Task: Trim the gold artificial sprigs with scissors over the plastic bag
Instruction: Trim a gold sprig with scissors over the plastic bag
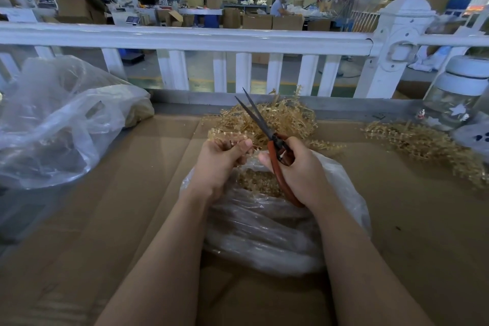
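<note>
My left hand [221, 164] pinches a gold sprig [227, 137] between thumb and fingers, just above the open mouth of a clear plastic bag [264, 233]. Gold trimmings [256, 182] lie inside the bag. My right hand [299, 169] grips red-handled scissors [275, 145]; their dark blades are parted and point up and away to the left, over a loose pile of gold sprigs [285, 116]. The blades are not on the held sprig.
Brown cardboard [119, 219] covers the table. A second heap of gold sprigs [423, 143] lies at the right, next to a glass jar [455, 95]. A large crumpled plastic bag [58, 119] sits at the left. A white railing [185, 37] runs along the far edge.
</note>
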Tool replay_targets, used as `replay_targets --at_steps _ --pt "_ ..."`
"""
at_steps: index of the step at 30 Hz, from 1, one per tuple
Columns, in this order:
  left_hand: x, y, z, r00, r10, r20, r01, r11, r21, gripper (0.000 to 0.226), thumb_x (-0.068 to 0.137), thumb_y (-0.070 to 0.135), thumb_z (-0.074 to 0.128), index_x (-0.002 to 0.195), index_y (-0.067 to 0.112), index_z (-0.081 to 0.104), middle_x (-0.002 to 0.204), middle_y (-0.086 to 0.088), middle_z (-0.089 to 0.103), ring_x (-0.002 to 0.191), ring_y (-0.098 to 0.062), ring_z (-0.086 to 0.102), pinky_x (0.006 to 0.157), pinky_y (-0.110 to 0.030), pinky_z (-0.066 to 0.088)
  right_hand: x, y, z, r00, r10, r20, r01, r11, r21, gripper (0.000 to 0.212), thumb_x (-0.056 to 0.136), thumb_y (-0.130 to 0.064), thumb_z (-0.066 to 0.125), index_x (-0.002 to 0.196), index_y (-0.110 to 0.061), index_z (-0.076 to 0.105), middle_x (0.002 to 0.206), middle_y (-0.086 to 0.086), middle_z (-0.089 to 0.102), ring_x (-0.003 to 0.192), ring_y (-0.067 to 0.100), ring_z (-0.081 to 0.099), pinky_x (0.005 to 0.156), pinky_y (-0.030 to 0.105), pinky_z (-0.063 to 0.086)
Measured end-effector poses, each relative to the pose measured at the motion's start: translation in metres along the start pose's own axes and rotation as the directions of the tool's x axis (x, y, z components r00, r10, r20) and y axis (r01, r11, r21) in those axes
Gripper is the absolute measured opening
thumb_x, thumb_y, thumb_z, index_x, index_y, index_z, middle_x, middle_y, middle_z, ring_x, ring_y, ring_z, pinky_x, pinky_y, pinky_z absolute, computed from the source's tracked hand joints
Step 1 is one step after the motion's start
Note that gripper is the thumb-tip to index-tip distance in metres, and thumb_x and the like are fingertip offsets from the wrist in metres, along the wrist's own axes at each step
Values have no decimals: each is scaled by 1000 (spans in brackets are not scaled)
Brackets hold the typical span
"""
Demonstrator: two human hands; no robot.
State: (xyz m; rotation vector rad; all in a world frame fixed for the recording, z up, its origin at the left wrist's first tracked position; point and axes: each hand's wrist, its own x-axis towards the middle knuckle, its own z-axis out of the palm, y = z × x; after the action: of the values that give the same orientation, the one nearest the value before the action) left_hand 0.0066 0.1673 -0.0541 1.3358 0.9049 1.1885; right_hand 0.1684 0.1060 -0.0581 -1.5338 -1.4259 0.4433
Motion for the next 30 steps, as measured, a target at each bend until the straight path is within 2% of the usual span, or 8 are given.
replay_targets --at_steps 3,8,12,17,20,22,25,30 --pt "0 0 0 999 -36 -4 36 999 -15 30 87 20 75 58 23 71 52 3 57 44 -16 44 43 -26 36 0 2 0 1000 -19 4 19 999 -27 52 67 -83 60 95 -39 58 94 -35 63 87 -14 59 65 18 41" --pt "-1 1 -1 999 49 -23 -50 998 -37 11 83 14 78 72 13 76 59 -5 60 54 -17 51 58 -37 46 1 5 0 999 -28 15 29 997 -66 52 65 -84 61 97 -43 58 96 -39 62 89 -17 58 67 15 43" --pt "-4 3 -2 998 64 9 -63 994 -85 11 76 14 81 67 17 74 63 -7 60 59 -21 51 72 -54 52 0 8 1 999 -37 28 40 992 -118 55 66 -84 60 96 -39 60 88 -28 66 86 -14 59 64 17 43" --pt "-9 5 -4 992 94 84 -84 990 -114 4 79 18 81 80 16 77 89 -12 76 84 -29 68 77 -47 53 0 9 2 998 -49 41 55 986 -155 54 66 -85 58 93 -38 58 81 -23 66 83 -13 59 60 16 42" --pt "-10 8 -5 990 110 86 -101 990 -101 11 76 24 75 80 13 75 79 -1 76 68 -9 65 60 -23 50 0 8 -1 998 -48 39 52 991 -122 44 71 -78 65 90 -39 55 90 -37 61 82 -13 59 58 13 40" --pt "-10 9 -6 990 118 78 -110 989 -98 10 83 17 72 80 8 72 71 4 72 59 -4 59 55 -17 45 -1 8 -3 998 -53 34 57 992 -115 40 75 -72 69 92 -39 54 92 -36 60 83 -14 58 59 14 39" --pt "-9 9 -7 992 116 44 -112 990 -87 17 92 7 65 76 12 69 66 5 67 52 -4 52 52 -17 43 -2 8 -6 997 -62 47 68 989 -134 42 75 -74 67 93 -38 53 86 -20 64 82 -8 60 62 14 40" --pt "-8 11 -9 993 115 20 -114 991 -65 16 79 24 66 65 25 74 69 -4 63 58 -13 55 56 -25 44 -5 7 -9 990 -103 99 122 970 -212 37 79 -68 71 96 -40 54 85 -18 61 83 -12 58 59 11 40"
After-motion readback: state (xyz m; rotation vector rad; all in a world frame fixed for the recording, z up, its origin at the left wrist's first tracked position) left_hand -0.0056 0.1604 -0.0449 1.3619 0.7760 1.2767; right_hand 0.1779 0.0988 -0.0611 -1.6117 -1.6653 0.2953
